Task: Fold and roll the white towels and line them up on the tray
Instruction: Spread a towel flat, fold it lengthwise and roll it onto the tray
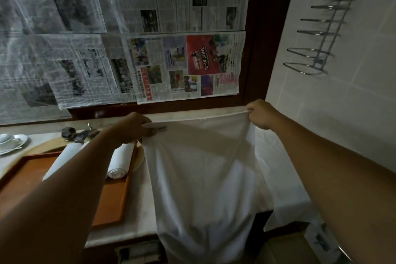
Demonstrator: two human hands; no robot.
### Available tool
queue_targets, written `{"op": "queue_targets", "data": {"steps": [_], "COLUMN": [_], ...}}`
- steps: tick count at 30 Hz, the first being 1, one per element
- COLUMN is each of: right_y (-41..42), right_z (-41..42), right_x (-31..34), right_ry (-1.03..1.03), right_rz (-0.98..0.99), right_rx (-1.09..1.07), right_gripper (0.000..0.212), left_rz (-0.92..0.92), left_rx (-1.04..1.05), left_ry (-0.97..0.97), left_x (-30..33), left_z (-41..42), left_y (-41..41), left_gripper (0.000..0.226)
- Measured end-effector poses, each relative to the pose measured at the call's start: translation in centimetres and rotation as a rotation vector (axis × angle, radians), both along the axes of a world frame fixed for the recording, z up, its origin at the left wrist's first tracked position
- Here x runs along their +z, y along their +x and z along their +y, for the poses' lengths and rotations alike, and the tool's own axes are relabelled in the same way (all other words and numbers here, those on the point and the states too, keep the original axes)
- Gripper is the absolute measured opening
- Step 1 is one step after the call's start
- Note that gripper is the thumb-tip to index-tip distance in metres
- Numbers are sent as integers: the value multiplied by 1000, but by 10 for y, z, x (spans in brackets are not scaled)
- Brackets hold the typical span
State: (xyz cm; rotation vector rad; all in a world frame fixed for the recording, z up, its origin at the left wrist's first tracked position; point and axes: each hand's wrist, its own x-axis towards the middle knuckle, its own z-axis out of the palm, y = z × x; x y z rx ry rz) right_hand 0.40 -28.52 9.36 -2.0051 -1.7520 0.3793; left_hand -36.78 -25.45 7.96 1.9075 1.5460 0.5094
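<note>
A white towel hangs spread in front of me, its lower end falling past the counter's front edge. My left hand pinches its top left corner and my right hand pinches its top right corner, so the top hem is stretched between them. To the left an orange-brown tray lies on the counter. Two rolled white towels sit on it side by side, one with its spiral end towards me, the other partly hidden by my left forearm.
Another white cloth covers the counter on the right, under the held towel. White plates and dark metal items stand at the back left. Newspaper covers the window behind. A chrome wire rack is fixed to the tiled right wall.
</note>
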Motion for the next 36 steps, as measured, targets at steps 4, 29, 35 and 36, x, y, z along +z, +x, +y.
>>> {"op": "queue_targets", "data": {"steps": [4, 29, 35, 36], "right_y": [3, -23, -25, -25], "right_z": [54, 240, 315, 324], "right_x": [-14, -312, -312, -312], "right_ry": [17, -254, -240, -242], "right_rz": [-20, -396, -408, -409], "right_rx": [-56, 181, 180, 182], "right_gripper": [30, 68, 67, 66], "left_rz": [-183, 567, 573, 572], "left_rx": [166, 85, 56, 49], "left_ry": [21, 36, 38, 42], "left_x": [-22, -296, -298, -298], "left_z": [45, 193, 269, 279], "left_y": [12, 94, 88, 88], "left_gripper": [12, 81, 80, 80]}}
